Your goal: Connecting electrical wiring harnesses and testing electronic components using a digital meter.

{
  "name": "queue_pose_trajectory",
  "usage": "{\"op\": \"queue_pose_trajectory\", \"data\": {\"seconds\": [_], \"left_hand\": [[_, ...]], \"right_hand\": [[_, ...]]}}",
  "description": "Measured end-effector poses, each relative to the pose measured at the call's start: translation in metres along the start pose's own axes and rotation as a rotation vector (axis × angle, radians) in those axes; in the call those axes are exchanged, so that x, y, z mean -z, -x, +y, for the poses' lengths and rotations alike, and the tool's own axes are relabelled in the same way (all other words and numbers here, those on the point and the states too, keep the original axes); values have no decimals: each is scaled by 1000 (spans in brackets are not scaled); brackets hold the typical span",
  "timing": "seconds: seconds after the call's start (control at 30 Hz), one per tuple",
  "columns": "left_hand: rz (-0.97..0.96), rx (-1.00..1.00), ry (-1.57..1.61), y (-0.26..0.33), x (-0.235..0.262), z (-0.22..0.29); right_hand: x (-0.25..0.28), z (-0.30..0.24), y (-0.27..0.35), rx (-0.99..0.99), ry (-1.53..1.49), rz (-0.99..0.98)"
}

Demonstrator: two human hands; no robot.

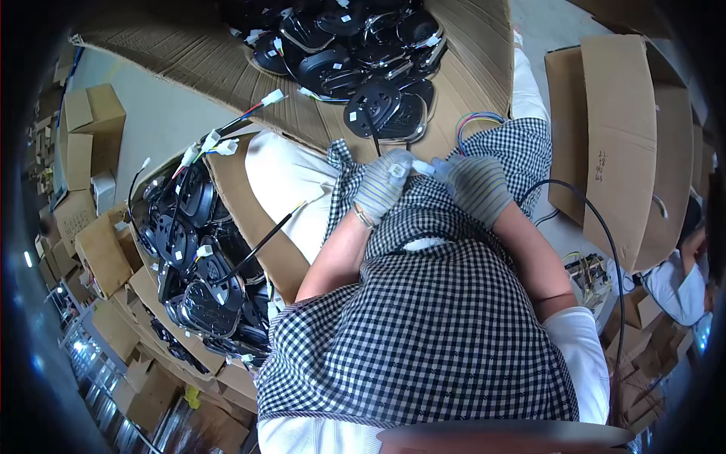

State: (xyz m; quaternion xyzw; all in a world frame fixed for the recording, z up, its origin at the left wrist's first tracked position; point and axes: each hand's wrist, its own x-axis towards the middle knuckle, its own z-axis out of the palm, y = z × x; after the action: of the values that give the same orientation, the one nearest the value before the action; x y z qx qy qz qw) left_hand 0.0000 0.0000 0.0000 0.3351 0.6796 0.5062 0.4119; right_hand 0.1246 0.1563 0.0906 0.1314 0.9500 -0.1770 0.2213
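In front of my apron, my left hand (382, 185), in a striped glove, is closed on a white wire connector (397, 172). The fingers of my right hand (480, 188), gloved too, are pinched around a second white connector (423, 167) that meets or nearly meets the first. Whether the two are joined I cannot tell. A loop of coloured wires (478, 117) rises beside my right fingers. Just beyond my left hand lies a rounded black plastic part (372, 106), its black cable running down toward that hand.
A large cardboard box (469, 45) ahead holds a pile of similar black parts (333, 68). Another open box at my left is filled with black parts (204, 257) and white-plugged cables. A tall carton (620, 144) stands right; a black cable (616, 250) curves past my right arm.
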Motion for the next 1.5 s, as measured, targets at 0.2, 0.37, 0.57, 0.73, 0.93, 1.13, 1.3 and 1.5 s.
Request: {"op": "queue_pose_trajectory", "data": {"seconds": [0.2,0.37,0.57,0.73,0.93,1.13,1.3,1.5], "left_hand": [[-38,-83,-204,1,2,-4],[-213,-133,-594,3,-3,8],[-300,-160,-388,-10,-4,1],[-482,-116,-563,-9,-7,-29],[-592,-125,-93,-8,-23,-51],[-599,-104,-33,0,-19,-29],[-513,-103,50,1,-9,-7],[-462,-128,-203,-4,-13,-16]], "right_hand": [[-23,28,-20,133,-580,-140],[-32,55,-92,139,-635,258],[-20,19,-195,-368,-376,-73],[-34,-14,-212,-371,-474,222],[-11,-38,-156,166,93,824],[-53,-4,-116,491,-253,139],[-48,36,-15,308,-401,102],[-36,11,35,30,-873,-88]]}}
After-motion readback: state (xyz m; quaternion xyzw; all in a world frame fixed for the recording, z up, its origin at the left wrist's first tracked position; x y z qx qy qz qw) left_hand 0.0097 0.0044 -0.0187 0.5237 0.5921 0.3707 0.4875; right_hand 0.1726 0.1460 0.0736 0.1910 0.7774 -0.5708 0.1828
